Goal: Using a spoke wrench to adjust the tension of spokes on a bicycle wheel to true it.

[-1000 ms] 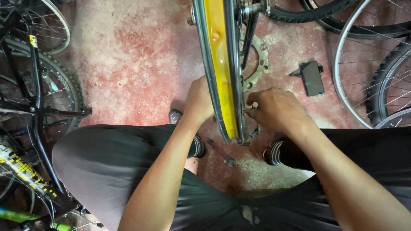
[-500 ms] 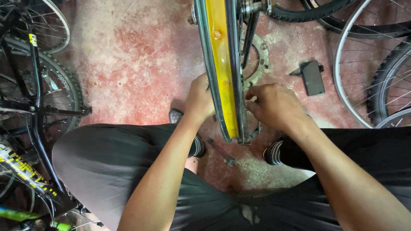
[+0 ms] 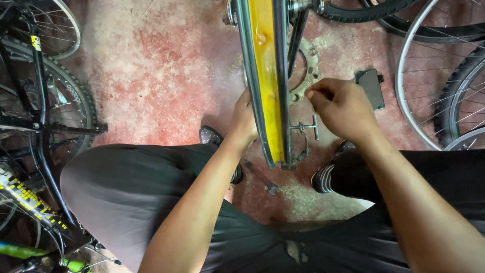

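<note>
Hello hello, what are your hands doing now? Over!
Left hand gripping the wheel rim. Right hand closed beside it, above the small clamp tool. Wrench on the floor.

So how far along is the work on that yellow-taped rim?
Yellow tape already lines the rim. The left hand steadies it from the side, while the right hand sits raised, fingers pinched, off the small metal tool clamped near the rim's bottom. No tyre is on the rim yet, and a spanner lies unused on the floor.

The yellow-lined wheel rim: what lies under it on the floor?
Under the rim lies a flat toothed ring on the red floor, and a spanner. The rim covers the ring's left part.
</note>
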